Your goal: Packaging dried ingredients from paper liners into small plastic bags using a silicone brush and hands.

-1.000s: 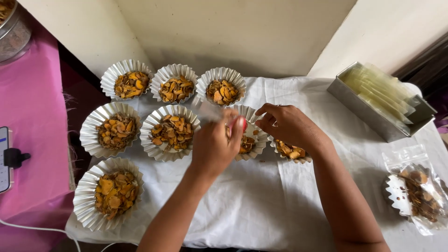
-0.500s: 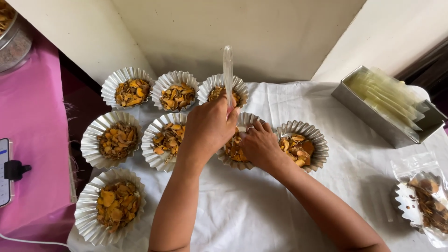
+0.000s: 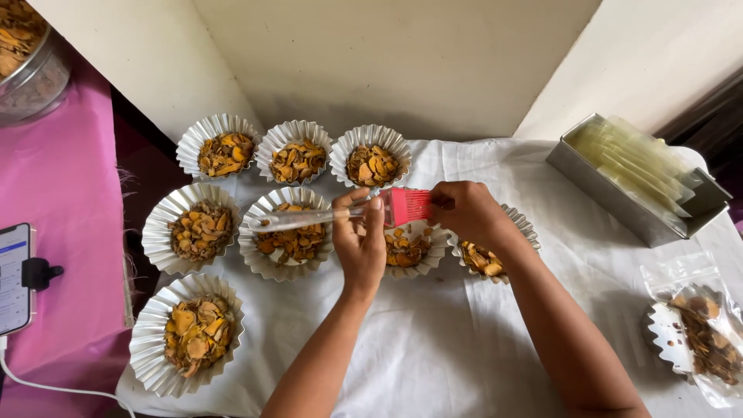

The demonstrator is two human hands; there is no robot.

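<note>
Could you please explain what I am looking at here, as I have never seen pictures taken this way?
There is no machine: the picture comes from a camera worn on a person's head, looking down at their own two bare hands. The left hand holds a pastry brush by its clear handle, lying sideways above the cups. The fingers of the right hand touch its pink bristles. Below, a white cloth covers the table. On it stand fluted foil cups filled with orange-brown dried slices; two cups are partly hidden by the hands. At the far right is a metal tray of clear bags, and nearer, one filled cup already inside a clear bag. On the left, a phone lies on a pink cloth.
</note>
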